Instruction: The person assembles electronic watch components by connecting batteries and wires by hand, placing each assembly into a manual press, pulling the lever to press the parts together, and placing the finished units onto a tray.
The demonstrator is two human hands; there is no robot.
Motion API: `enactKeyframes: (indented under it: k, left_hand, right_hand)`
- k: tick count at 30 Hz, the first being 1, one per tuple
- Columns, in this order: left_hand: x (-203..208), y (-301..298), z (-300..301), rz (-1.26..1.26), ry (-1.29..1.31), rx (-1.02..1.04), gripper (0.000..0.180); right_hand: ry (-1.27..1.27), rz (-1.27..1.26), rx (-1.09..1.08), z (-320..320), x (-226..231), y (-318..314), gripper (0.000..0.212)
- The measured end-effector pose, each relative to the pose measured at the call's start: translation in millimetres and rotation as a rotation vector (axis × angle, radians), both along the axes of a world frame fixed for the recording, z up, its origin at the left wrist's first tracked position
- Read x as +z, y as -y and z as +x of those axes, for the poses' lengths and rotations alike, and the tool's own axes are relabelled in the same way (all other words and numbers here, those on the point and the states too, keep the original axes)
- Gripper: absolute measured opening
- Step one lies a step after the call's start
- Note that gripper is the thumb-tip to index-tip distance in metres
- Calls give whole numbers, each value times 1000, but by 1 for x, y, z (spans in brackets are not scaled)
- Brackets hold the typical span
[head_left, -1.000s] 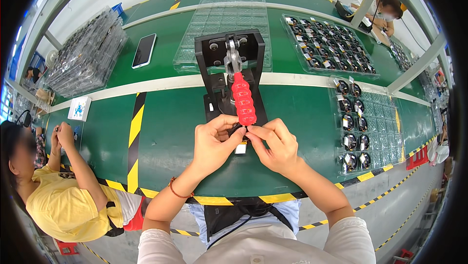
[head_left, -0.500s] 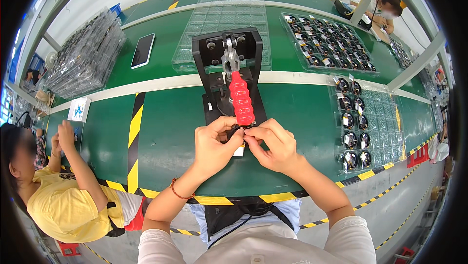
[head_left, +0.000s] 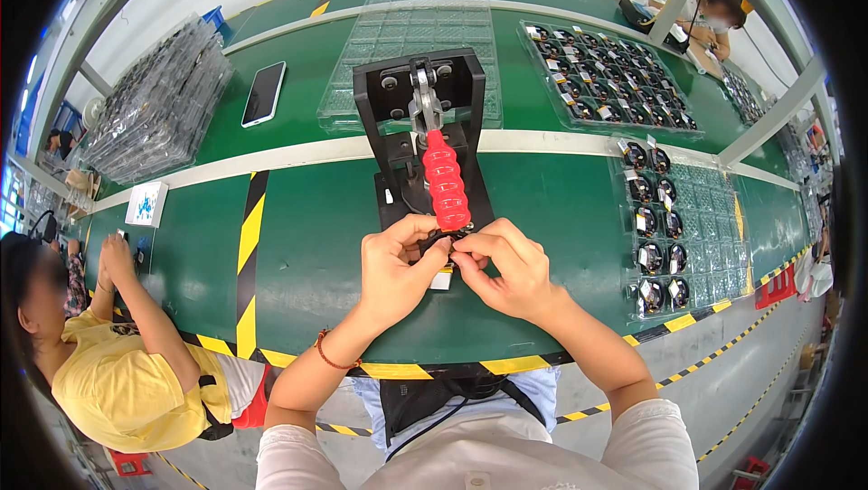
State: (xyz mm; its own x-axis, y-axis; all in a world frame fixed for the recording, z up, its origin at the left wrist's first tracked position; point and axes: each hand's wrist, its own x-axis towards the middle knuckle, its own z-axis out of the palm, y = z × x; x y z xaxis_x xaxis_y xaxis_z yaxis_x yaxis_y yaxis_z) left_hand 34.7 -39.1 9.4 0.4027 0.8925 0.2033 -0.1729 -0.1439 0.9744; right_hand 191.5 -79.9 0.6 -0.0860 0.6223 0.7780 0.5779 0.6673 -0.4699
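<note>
My left hand (head_left: 398,264) and my right hand (head_left: 508,270) meet just below the red ribbed handle (head_left: 447,184) of a black toggle-clamp fixture (head_left: 419,97). Between them is a small round dark part, mostly hidden by my fingers. A white tab (head_left: 440,281) with a yellow edge sticks out beneath it toward me. My left thumb and fingers are closed around the part's left side. The fingertips of my right hand are pinched together at its right edge, almost touching my left thumb. Whatever fine detail lies between the fingertips is too small to make out.
On the right is a clear tray (head_left: 705,228) partly filled with round black parts; a fuller tray (head_left: 610,79) lies behind it. Further left are a phone (head_left: 264,94), stacked clear trays (head_left: 158,101) and a small white box (head_left: 146,204). Co-workers sit left and far right.
My hands stay at the part, with only slight finger movement. The co-worker on the left has brought their hands together a little differently.
</note>
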Motion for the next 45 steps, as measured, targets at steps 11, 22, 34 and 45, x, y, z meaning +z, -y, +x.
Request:
enactKeyframes:
  k: [11,22,34,45]
  left_hand:
    - [-5,2,0,39,-29,22,15]
    - [-5,2,-1,-11,43,-46,17]
    - [-4,2,1,-25,95,-74,19]
    - [-5,3,1,-18,95,-60,17]
  right_hand:
    - [40,120,29,0,0,-2,25]
    - [56,123,49,0,-4,0,27]
    - [-13,75,-2,-1,-5,1,30]
    - [-31,90,17,-3,-6,2,35]
